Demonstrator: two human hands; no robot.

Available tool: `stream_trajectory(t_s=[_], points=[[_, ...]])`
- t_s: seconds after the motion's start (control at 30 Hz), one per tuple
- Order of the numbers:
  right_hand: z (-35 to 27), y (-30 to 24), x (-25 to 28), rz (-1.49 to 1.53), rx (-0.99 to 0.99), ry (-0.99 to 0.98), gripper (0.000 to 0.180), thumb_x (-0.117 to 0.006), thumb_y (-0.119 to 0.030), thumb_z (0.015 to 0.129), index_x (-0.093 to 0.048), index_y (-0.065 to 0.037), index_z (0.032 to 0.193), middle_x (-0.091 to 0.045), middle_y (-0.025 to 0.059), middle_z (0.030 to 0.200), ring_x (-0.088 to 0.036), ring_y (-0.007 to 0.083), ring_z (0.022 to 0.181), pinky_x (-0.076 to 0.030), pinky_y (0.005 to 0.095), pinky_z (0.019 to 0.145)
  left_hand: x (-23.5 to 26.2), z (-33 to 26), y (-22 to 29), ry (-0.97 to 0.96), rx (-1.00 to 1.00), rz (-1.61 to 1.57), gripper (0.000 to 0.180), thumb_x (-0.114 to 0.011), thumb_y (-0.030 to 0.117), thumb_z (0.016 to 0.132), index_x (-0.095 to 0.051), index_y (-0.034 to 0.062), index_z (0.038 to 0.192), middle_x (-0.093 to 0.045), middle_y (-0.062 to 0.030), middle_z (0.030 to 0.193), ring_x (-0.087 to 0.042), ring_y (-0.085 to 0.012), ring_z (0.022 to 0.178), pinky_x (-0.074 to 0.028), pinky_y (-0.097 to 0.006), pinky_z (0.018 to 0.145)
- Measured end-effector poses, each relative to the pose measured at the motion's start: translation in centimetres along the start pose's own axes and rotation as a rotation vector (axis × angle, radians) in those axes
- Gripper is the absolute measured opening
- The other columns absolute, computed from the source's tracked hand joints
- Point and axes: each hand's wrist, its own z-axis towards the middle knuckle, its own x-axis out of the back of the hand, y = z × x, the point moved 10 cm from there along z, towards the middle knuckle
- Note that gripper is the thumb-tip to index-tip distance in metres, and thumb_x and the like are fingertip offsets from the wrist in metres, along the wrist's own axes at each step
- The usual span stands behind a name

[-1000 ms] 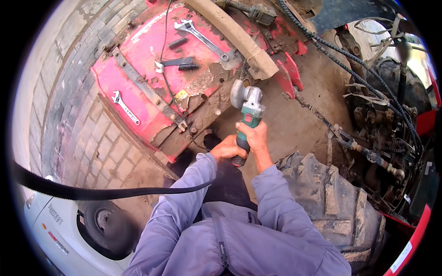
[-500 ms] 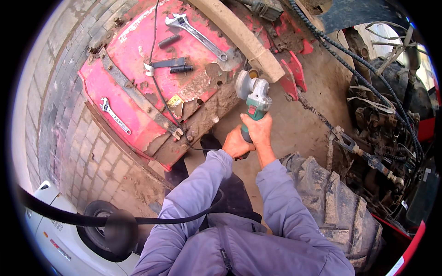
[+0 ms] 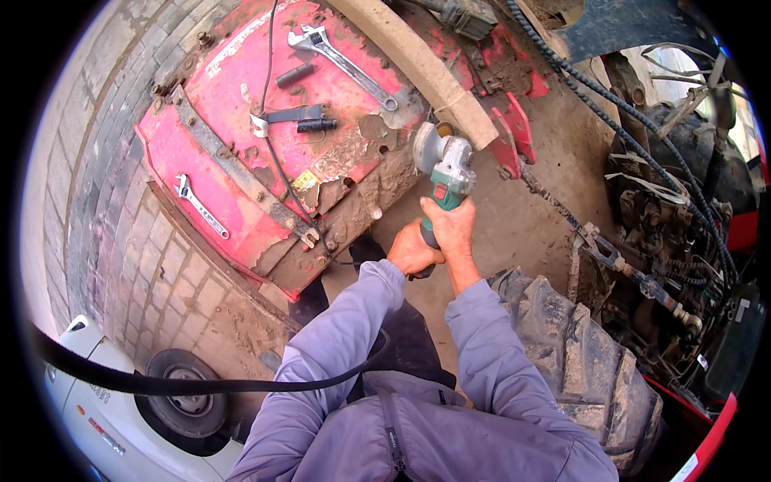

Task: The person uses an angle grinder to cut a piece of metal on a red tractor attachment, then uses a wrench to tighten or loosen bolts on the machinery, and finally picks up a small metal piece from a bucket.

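Green angle grinder sits in both hands out in front of the person, its grey head and disc guard pointing up toward the muddy edge of the red metal panel and the end of a tan padded bar. Right hand is wrapped tight around the green body just behind the head, fingers closed over it. Left hand is clenched around the rear of the handle, just beside the right one and touching it. A black cord runs leftward across the lower view. On the red panel lie an adjustable wrench, a smaller spanner and a black-handled tool. A muddy tractor tyre stands beside the right sleeve.
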Motion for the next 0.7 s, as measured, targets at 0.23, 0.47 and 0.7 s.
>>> stream_trajectory(t_s=[0.23,0.47,0.7], points=[[0.0,-1.0,-0.4,-0.006,-0.001,-0.01,0.045,-0.082,-0.02,0.065,-0.06,0.003,0.097,-0.066,0.0115,0.085,-0.063,0.0194,0.075,-0.051,0.0358,0.071,0.6,0.3,0.2,0.041,-0.033,0.001,0.052,-0.078,0.02,0.052,-0.059,-0.0012,0.095,-0.068,-0.0157,0.083,-0.067,-0.0271,0.079,-0.052,-0.036,0.072],[0.1,0.3,0.1,-0.059,-0.026,0.009,0.046,-0.083,-0.021,0.065,-0.06,0.002,0.098,-0.066,0.0117,0.086,-0.064,0.021,0.076,-0.051,0.0367,0.072,-0.3,0.5,0.1,-0.031,-0.033,-0.041,0.05,-0.078,0.019,0.052,-0.061,0.0,0.095,-0.068,-0.0141,0.083,-0.067,-0.0255,0.078,-0.052,-0.035,0.072],[-0.1,-0.7,0.0,-0.08,0.001,-0.001,0.046,-0.083,-0.02,0.065,-0.059,0.002,0.099,-0.065,0.0108,0.086,-0.063,0.0204,0.076,-0.051,0.0351,0.071,-0.4,0.4,0.0,-0.057,-0.036,-0.065,0.047,-0.078,0.017,0.053,-0.062,0.0002,0.094,-0.068,-0.0129,0.082,-0.067,-0.0234,0.076,-0.052,-0.034,0.07]])
